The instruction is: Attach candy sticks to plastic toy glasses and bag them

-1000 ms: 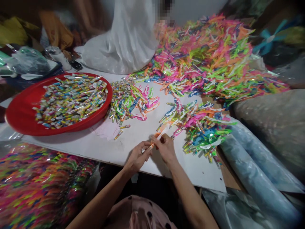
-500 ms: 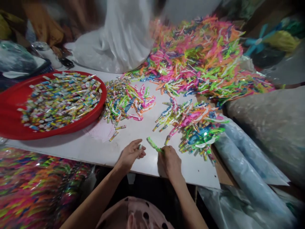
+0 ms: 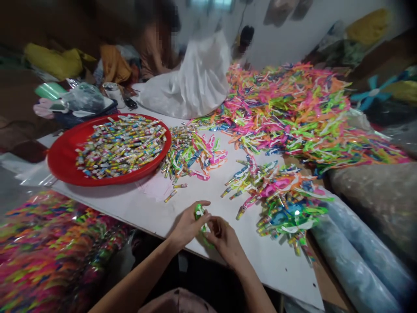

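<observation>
Green strip (image 3: 199, 213) held at near edge of white board (image 3: 137, 204), between both hands, low centre of view. Left hand (image 3: 187, 225) fingers closed around strip's upper end, thumb on top. Right hand (image 3: 224, 238) pinches the lower part, fingertips meeting left hand's; strip partly hidden between them, so its full shape cannot be told. Both hands hover just over the board edge, touching each other. Just right of hands: small heap (image 3: 280, 195) of mixed neon pieces with wrapped sticks attached. Farther up the board, a second small heap (image 3: 192, 150) of sticks and pink, green strips, touching the rim of red tray (image 3: 61, 158). Tray full of small multicoloured wrapped sticks. A few loose sticks (image 3: 171, 195) lie between tray and hands. Far right: big pile (image 3: 293, 108) of neon strips, orange, pink, green. White bag (image 3: 192, 84) behind it. Bagged neon pieces (image 3: 48, 252) lower left, below board. Blue rolls (image 3: 355, 261) lower right. Another person, blurred, beyond the bag.
</observation>
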A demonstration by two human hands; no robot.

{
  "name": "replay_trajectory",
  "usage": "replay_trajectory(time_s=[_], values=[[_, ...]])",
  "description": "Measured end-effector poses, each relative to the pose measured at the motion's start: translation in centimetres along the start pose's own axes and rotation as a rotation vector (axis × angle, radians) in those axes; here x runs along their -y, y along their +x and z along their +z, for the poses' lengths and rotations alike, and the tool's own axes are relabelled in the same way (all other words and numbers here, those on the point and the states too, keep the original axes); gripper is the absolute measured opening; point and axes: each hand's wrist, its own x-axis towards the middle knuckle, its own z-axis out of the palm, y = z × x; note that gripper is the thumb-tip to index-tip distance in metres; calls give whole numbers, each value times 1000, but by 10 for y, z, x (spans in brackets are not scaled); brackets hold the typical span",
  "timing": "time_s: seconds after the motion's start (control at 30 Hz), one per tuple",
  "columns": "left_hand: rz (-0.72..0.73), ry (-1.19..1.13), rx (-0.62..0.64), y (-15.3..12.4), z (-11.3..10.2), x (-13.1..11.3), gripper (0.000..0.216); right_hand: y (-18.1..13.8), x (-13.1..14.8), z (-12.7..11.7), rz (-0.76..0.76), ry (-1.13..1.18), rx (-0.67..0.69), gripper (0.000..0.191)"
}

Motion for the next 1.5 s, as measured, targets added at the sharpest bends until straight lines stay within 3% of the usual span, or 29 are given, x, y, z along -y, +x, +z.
replay_trajectory(time_s=[0.03, 0.1, 0.17, 0.27, 0.37, 0.53, 0.7, 0.93, 1.07, 1.17, 1.4, 1.5], values=[[10, -21, -15, 0, 0, -2, 50, 2, 1, -2, -7, -1, 51, 12], [20, -90, -67, 0, -1, -5, 61, 5, 5, -10, -16, -28, 65, 23], [10, -134, -55, 1, -5, -4, 60, 10, 15, -21, -24, -23, -75, 27], [-15, -113, 62, 0, -9, 1, 45, 20, 33, -34, -80, 12, -332, 30], [-30, -103, 106, -3, -5, 9, 38, 30, 42, -32, -157, 29, -430, 27], [-48, -111, 48, -4, 1, 19, 44, 35, 34, -20, -152, 170, -444, 20], [-91, -217, 32, -3, 6, 13, 54, 35, 29, -21, -149, 146, -413, 18], [-96, -208, 109, -7, 5, 4, 46, 36, 17, -14, -13, 598, -317, 25], [-103, -156, 96, -8, 0, 13, 36, 37, 11, -9, 65, 813, -192, 30], [-71, -78, 80, -8, -4, 22, 29, 36, 8, 0, 103, 924, -172, 34], [-72, -109, 71, -12, 0, 25, 34, 34, -1, 13, 102, 783, -320, 35], [-69, -179, 135, -10, 0, 22, 39, 37, 0, 11, 85, 727, -307, 36]])
